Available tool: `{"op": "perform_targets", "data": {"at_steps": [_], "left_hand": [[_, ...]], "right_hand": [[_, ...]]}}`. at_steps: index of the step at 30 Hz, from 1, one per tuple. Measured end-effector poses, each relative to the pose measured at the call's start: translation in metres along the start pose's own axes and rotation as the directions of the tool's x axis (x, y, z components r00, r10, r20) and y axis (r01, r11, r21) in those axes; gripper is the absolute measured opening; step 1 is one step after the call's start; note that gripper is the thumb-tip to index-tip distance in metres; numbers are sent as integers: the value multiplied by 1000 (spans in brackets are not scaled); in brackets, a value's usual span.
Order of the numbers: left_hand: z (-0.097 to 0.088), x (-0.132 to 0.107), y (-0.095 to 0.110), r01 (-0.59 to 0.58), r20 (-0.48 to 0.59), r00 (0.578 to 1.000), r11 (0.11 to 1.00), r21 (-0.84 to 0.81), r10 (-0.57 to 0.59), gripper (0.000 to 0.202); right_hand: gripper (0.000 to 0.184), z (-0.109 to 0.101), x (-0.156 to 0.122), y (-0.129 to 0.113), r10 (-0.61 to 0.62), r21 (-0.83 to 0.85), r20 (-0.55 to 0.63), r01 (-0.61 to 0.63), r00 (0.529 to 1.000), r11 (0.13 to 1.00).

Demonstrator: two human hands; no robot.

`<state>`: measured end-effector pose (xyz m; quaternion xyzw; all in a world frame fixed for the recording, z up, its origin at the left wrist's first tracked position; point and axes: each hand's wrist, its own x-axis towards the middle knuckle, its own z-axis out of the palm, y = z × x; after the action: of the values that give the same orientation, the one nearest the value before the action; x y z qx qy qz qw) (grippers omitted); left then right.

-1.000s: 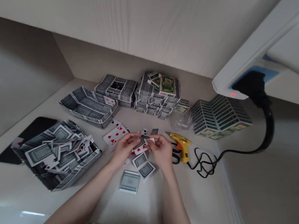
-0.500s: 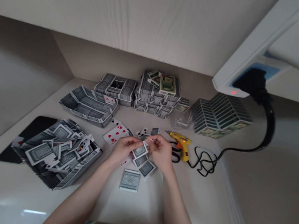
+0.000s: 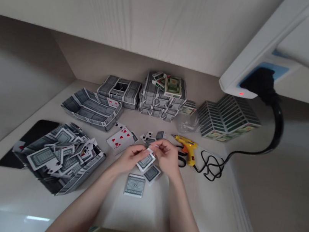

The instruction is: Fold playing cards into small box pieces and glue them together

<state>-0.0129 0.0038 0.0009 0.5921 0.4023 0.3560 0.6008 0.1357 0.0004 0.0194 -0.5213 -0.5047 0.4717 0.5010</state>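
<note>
It's one head cam, looking forward and down along the forearms (image 3: 185,213), far enough back to fit both hands (image 3: 166,158) and most of the surface (image 3: 208,203).

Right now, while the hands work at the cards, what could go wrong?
The glue gun lies close to the right hand and looks switched on, so touching it might burn. Its looped black cord could catch and drag it. Cards heaped in the open box may spill if bumped.
</note>
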Motion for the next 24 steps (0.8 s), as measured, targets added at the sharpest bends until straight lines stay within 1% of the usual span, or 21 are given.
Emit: {"op": "perform_targets", "data": {"at_steps": [4, 9, 14, 21, 24], "left_hand": [[3, -2, 0, -5, -5, 1000, 999, -34, 5, 36], [4, -4, 0, -19, -50, 999, 999, -35, 18, 38], [5, -3, -1, -28, -43, 999, 999, -23, 27, 39], [3, -3, -3, -32, -14, 999, 999, -16, 32, 39], [5, -3, -3, -29, -30, 999, 1000, -8, 29, 37]], "right_hand": [[9, 0, -1, -3, -8, 17, 12, 7, 1000, 1000], [12, 1, -1, -4, -17, 18, 12, 17, 1000, 1000], [15, 0, 0, -3, 8, 60, 19, -9, 1000, 998], [13, 0, -1, -3, 32, 110, 38, -36, 999, 993], [13, -1, -1, -2, 34, 105, 22, -36, 999, 994]]}}
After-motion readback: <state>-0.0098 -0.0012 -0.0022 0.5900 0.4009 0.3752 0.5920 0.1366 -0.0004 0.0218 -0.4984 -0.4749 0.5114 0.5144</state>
